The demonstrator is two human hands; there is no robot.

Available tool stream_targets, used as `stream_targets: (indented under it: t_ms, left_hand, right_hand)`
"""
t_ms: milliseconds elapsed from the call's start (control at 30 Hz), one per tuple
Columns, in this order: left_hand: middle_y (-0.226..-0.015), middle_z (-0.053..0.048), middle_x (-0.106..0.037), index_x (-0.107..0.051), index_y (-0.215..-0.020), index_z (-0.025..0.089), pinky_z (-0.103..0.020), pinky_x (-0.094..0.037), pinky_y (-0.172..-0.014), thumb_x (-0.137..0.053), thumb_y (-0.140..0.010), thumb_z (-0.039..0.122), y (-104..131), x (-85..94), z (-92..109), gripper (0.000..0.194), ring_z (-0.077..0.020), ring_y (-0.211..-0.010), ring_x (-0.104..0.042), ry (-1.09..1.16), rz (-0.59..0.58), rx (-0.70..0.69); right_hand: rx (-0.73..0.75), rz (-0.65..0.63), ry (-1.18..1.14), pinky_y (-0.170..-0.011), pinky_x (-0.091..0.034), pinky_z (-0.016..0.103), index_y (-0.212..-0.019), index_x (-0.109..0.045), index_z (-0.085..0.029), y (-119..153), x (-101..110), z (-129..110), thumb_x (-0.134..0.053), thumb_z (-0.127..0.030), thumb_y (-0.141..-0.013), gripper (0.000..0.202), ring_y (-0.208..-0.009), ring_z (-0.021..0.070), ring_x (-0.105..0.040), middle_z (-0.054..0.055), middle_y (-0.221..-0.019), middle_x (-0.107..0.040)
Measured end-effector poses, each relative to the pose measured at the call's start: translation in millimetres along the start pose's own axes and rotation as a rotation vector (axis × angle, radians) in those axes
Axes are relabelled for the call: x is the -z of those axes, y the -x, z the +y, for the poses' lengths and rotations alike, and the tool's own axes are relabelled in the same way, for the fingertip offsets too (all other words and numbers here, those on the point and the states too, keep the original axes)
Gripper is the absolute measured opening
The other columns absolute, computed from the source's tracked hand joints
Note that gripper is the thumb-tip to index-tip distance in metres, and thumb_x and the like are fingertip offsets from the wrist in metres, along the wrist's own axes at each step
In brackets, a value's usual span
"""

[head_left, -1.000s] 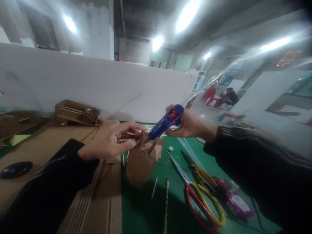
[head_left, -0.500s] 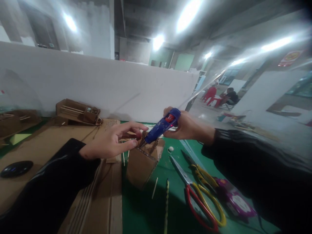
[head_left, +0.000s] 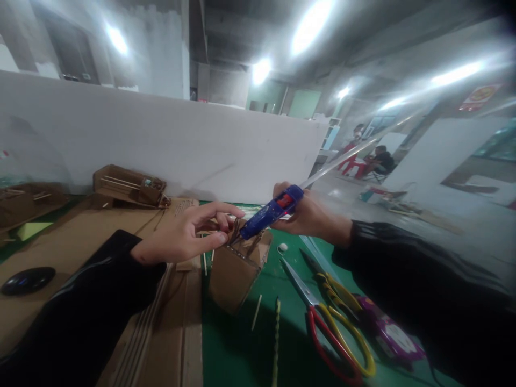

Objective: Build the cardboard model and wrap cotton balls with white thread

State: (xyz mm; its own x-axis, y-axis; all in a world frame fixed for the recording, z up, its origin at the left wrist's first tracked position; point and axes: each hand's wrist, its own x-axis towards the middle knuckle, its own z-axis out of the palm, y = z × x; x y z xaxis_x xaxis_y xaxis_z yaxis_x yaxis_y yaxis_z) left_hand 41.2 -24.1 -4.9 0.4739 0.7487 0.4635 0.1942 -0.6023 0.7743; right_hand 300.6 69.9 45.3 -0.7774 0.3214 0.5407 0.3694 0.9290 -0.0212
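Note:
My right hand [head_left: 312, 215] is closed around a blue hot glue gun [head_left: 266, 215], with a clear glue stick [head_left: 342, 161] rising from its rear. The gun slopes down to the left, its nozzle at the upper rim of a small cardboard box [head_left: 234, 274]. Thin brown strips stand at the top of this box. My left hand [head_left: 191, 231] grips the box's upper left side, thumb at the near corner and fingers curled behind; some fingertips are partly hidden. The exact spot where the nozzle touches cannot be made out.
Scissors [head_left: 316, 312], pliers [head_left: 334, 287], a purple packet [head_left: 389, 328] and a twisted yellow pencil [head_left: 276, 333] lie to the right on the green mat. At left are a cardboard sheet [head_left: 84, 236], a black mouse [head_left: 27, 280] and a cardboard model [head_left: 129, 185]. A white partition [head_left: 181, 140] stands behind.
The glue gun and my right hand have shifted slightly down and right, and the glue stick now lies at a lower slant. My left hand and the box stay almost where they were.

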Motion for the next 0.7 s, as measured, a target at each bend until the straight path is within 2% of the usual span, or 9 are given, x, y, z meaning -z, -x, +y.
stream_targets:
  t_ms: [233,700]
  left_hand:
    - [-0.093,0.002,-0.052,-0.055,-0.13,0.032,-0.022,-0.049,-0.089,-0.057,-0.092,0.016,-0.7,-1.3,-0.9,0.041,-0.0104,-0.092,-0.057,0.002,0.0,0.005]
    - [-0.092,0.001,-0.051,-0.056,-0.129,0.031,-0.024,-0.049,-0.087,-0.057,-0.092,0.016,-1.3,-0.3,-0.3,0.04,-0.0119,-0.092,-0.056,0.009,-0.008,0.01]
  right_hand:
    - [0.008,0.004,-0.024,-0.051,-0.034,0.024,-0.078,-0.047,-0.02,-0.6,-2.1,1.7,-0.067,-0.023,-0.071,0.022,-0.052,0.0103,-0.044,-0.004,-0.064,-0.048]
    - [-0.015,0.002,-0.005,-0.051,-0.033,0.023,-0.077,-0.046,-0.02,-0.1,-1.6,4.6,-0.068,-0.021,-0.07,0.023,-0.051,0.0095,-0.044,-0.004,-0.064,-0.048]
